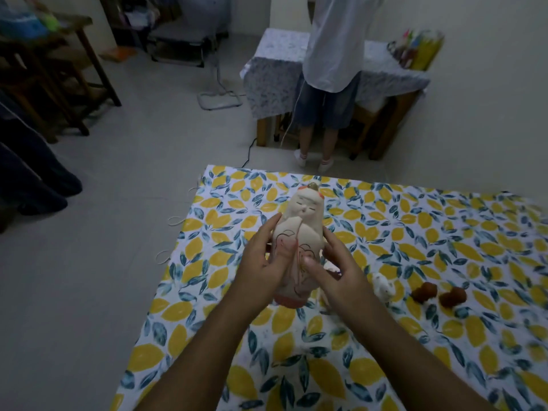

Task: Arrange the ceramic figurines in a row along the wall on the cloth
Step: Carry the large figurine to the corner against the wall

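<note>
Head view is showing both hands gripping one tall white glazed ceramic figurine with a painted face and pink base (pixel 299 232), lifted above the lemon-and-leaf printed cloth (pixel 207 292). The left hand (pixel 261 268) is clasping its left flank, the right hand (pixel 335 271) is pressing the right flank, thumbs lying across the front. The figurine's long axis is running away from the hands, head tipped far and base nearest the wrists, so it is needing to be righted before it is set down. Just right of the right hand, a small white ceramic animal (pixel 384 287) and two round reddish-brown figurines (pixel 437 295) are sitting on the cloth in a loose line. The glaze is looking smooth and slippery, the body rounded.
</note>
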A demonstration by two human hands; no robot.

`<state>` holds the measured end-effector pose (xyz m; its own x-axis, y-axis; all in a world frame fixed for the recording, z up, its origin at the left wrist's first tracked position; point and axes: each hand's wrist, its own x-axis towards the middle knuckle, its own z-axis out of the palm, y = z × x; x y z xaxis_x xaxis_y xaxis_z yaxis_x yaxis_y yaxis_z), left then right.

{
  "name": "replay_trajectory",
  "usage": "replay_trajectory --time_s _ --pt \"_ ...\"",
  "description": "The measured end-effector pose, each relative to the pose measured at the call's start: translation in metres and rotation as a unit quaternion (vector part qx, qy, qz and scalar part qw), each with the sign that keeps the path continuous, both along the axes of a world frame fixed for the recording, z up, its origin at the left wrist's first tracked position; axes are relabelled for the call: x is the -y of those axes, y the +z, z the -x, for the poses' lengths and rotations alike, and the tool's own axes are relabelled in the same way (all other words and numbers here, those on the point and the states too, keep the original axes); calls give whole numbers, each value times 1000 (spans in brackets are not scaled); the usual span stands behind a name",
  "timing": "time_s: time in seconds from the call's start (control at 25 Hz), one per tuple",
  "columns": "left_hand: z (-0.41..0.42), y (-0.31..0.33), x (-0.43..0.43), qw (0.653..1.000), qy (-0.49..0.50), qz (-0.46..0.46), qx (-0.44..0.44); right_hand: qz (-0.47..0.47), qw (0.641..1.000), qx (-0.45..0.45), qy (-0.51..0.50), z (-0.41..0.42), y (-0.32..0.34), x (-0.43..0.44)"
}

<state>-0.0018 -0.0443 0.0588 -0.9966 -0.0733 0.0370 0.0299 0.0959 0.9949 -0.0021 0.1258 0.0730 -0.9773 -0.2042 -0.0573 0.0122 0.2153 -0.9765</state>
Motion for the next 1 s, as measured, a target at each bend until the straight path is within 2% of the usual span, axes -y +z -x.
replay_trajectory --time_s 0.12,0.36,0.6,0.8,1.0 --pt "22 28 -44 998 -40 -30 -24 49 998 -14 -47 4 20 -36" --pt "67 47 -161 991 -129 -34 -18 71 980 -40 -181 12 36 -138" --pt "112 42 -324 987 -156 18 9 74 961 -41 -263 43 17 -291" --pt "166 24 -477 973 -229 8 25 40 947 -39 -317 84 -5 -438" --pt "235 3 -603 966 -251 27 60 36 918 -44 -392 144 -33 -549"
